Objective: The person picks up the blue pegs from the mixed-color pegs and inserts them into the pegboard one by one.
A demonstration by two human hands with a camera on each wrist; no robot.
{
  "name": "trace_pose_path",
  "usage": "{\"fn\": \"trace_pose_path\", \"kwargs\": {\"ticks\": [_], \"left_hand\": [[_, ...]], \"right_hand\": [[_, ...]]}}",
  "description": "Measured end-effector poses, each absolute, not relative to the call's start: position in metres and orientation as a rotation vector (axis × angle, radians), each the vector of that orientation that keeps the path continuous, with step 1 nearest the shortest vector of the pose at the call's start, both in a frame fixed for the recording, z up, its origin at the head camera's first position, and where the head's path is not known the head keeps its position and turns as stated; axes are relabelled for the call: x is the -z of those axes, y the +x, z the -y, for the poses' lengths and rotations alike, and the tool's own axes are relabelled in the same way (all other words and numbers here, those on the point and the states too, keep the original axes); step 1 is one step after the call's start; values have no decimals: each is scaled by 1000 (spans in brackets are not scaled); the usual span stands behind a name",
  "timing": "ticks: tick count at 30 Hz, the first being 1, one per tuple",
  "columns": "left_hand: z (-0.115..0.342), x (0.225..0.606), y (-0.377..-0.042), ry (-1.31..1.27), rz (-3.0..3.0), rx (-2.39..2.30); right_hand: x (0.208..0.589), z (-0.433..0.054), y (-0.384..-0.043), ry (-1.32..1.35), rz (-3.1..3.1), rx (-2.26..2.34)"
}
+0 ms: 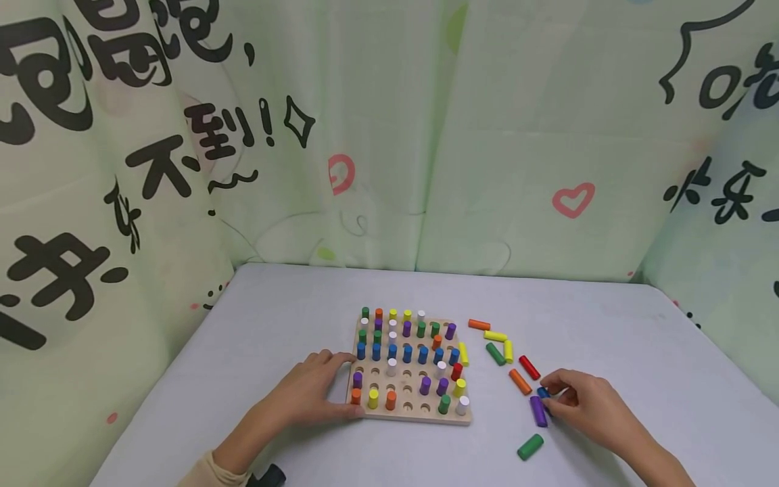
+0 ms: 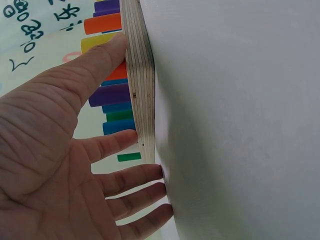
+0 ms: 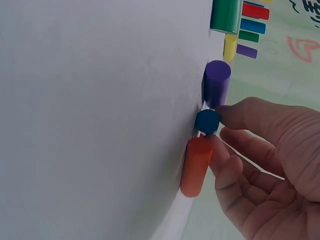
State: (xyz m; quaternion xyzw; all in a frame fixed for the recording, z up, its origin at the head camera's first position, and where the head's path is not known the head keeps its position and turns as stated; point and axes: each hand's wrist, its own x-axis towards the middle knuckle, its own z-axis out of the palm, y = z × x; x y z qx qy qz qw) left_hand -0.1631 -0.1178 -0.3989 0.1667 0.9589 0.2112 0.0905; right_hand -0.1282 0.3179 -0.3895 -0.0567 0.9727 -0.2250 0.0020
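Note:
A wooden pegboard (image 1: 420, 415) lies on the table, set with colored pegs, among them a row of blue pegs (image 1: 407, 353). At its left edge rests my left hand (image 1: 310, 389), with thumb and straight fingers spread against the side; the left wrist view shows the thumb (image 2: 107, 52) at the board's edge. Right of the board, my right hand (image 1: 587, 406) pinches a blue peg (image 3: 207, 121) between thumb and fingertips, low over the table. A purple peg (image 1: 538, 411) and an orange peg (image 3: 196, 167) lie close on either side of it.
Loose pegs are scattered right of the board: a red peg (image 1: 529, 367), a green peg (image 1: 530, 447), a yellow peg (image 1: 508, 352) and several others. A printed curtain (image 1: 487, 135) hangs around the white table (image 1: 292, 291). A black object (image 1: 270, 475) shows beside the left sleeve.

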Motion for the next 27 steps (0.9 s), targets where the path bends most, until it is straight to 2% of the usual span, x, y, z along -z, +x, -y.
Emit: {"fn": "trace_pose_path", "kwargs": {"ticks": [17,27], "left_hand": [[117,399,-164,496,-2853,-618],[117,399,-164,494,-2855,-614]], "right_hand": [[389,-313,-132,-154,-3086,655],[381,-294,-132,-222,-3123,760]]}}
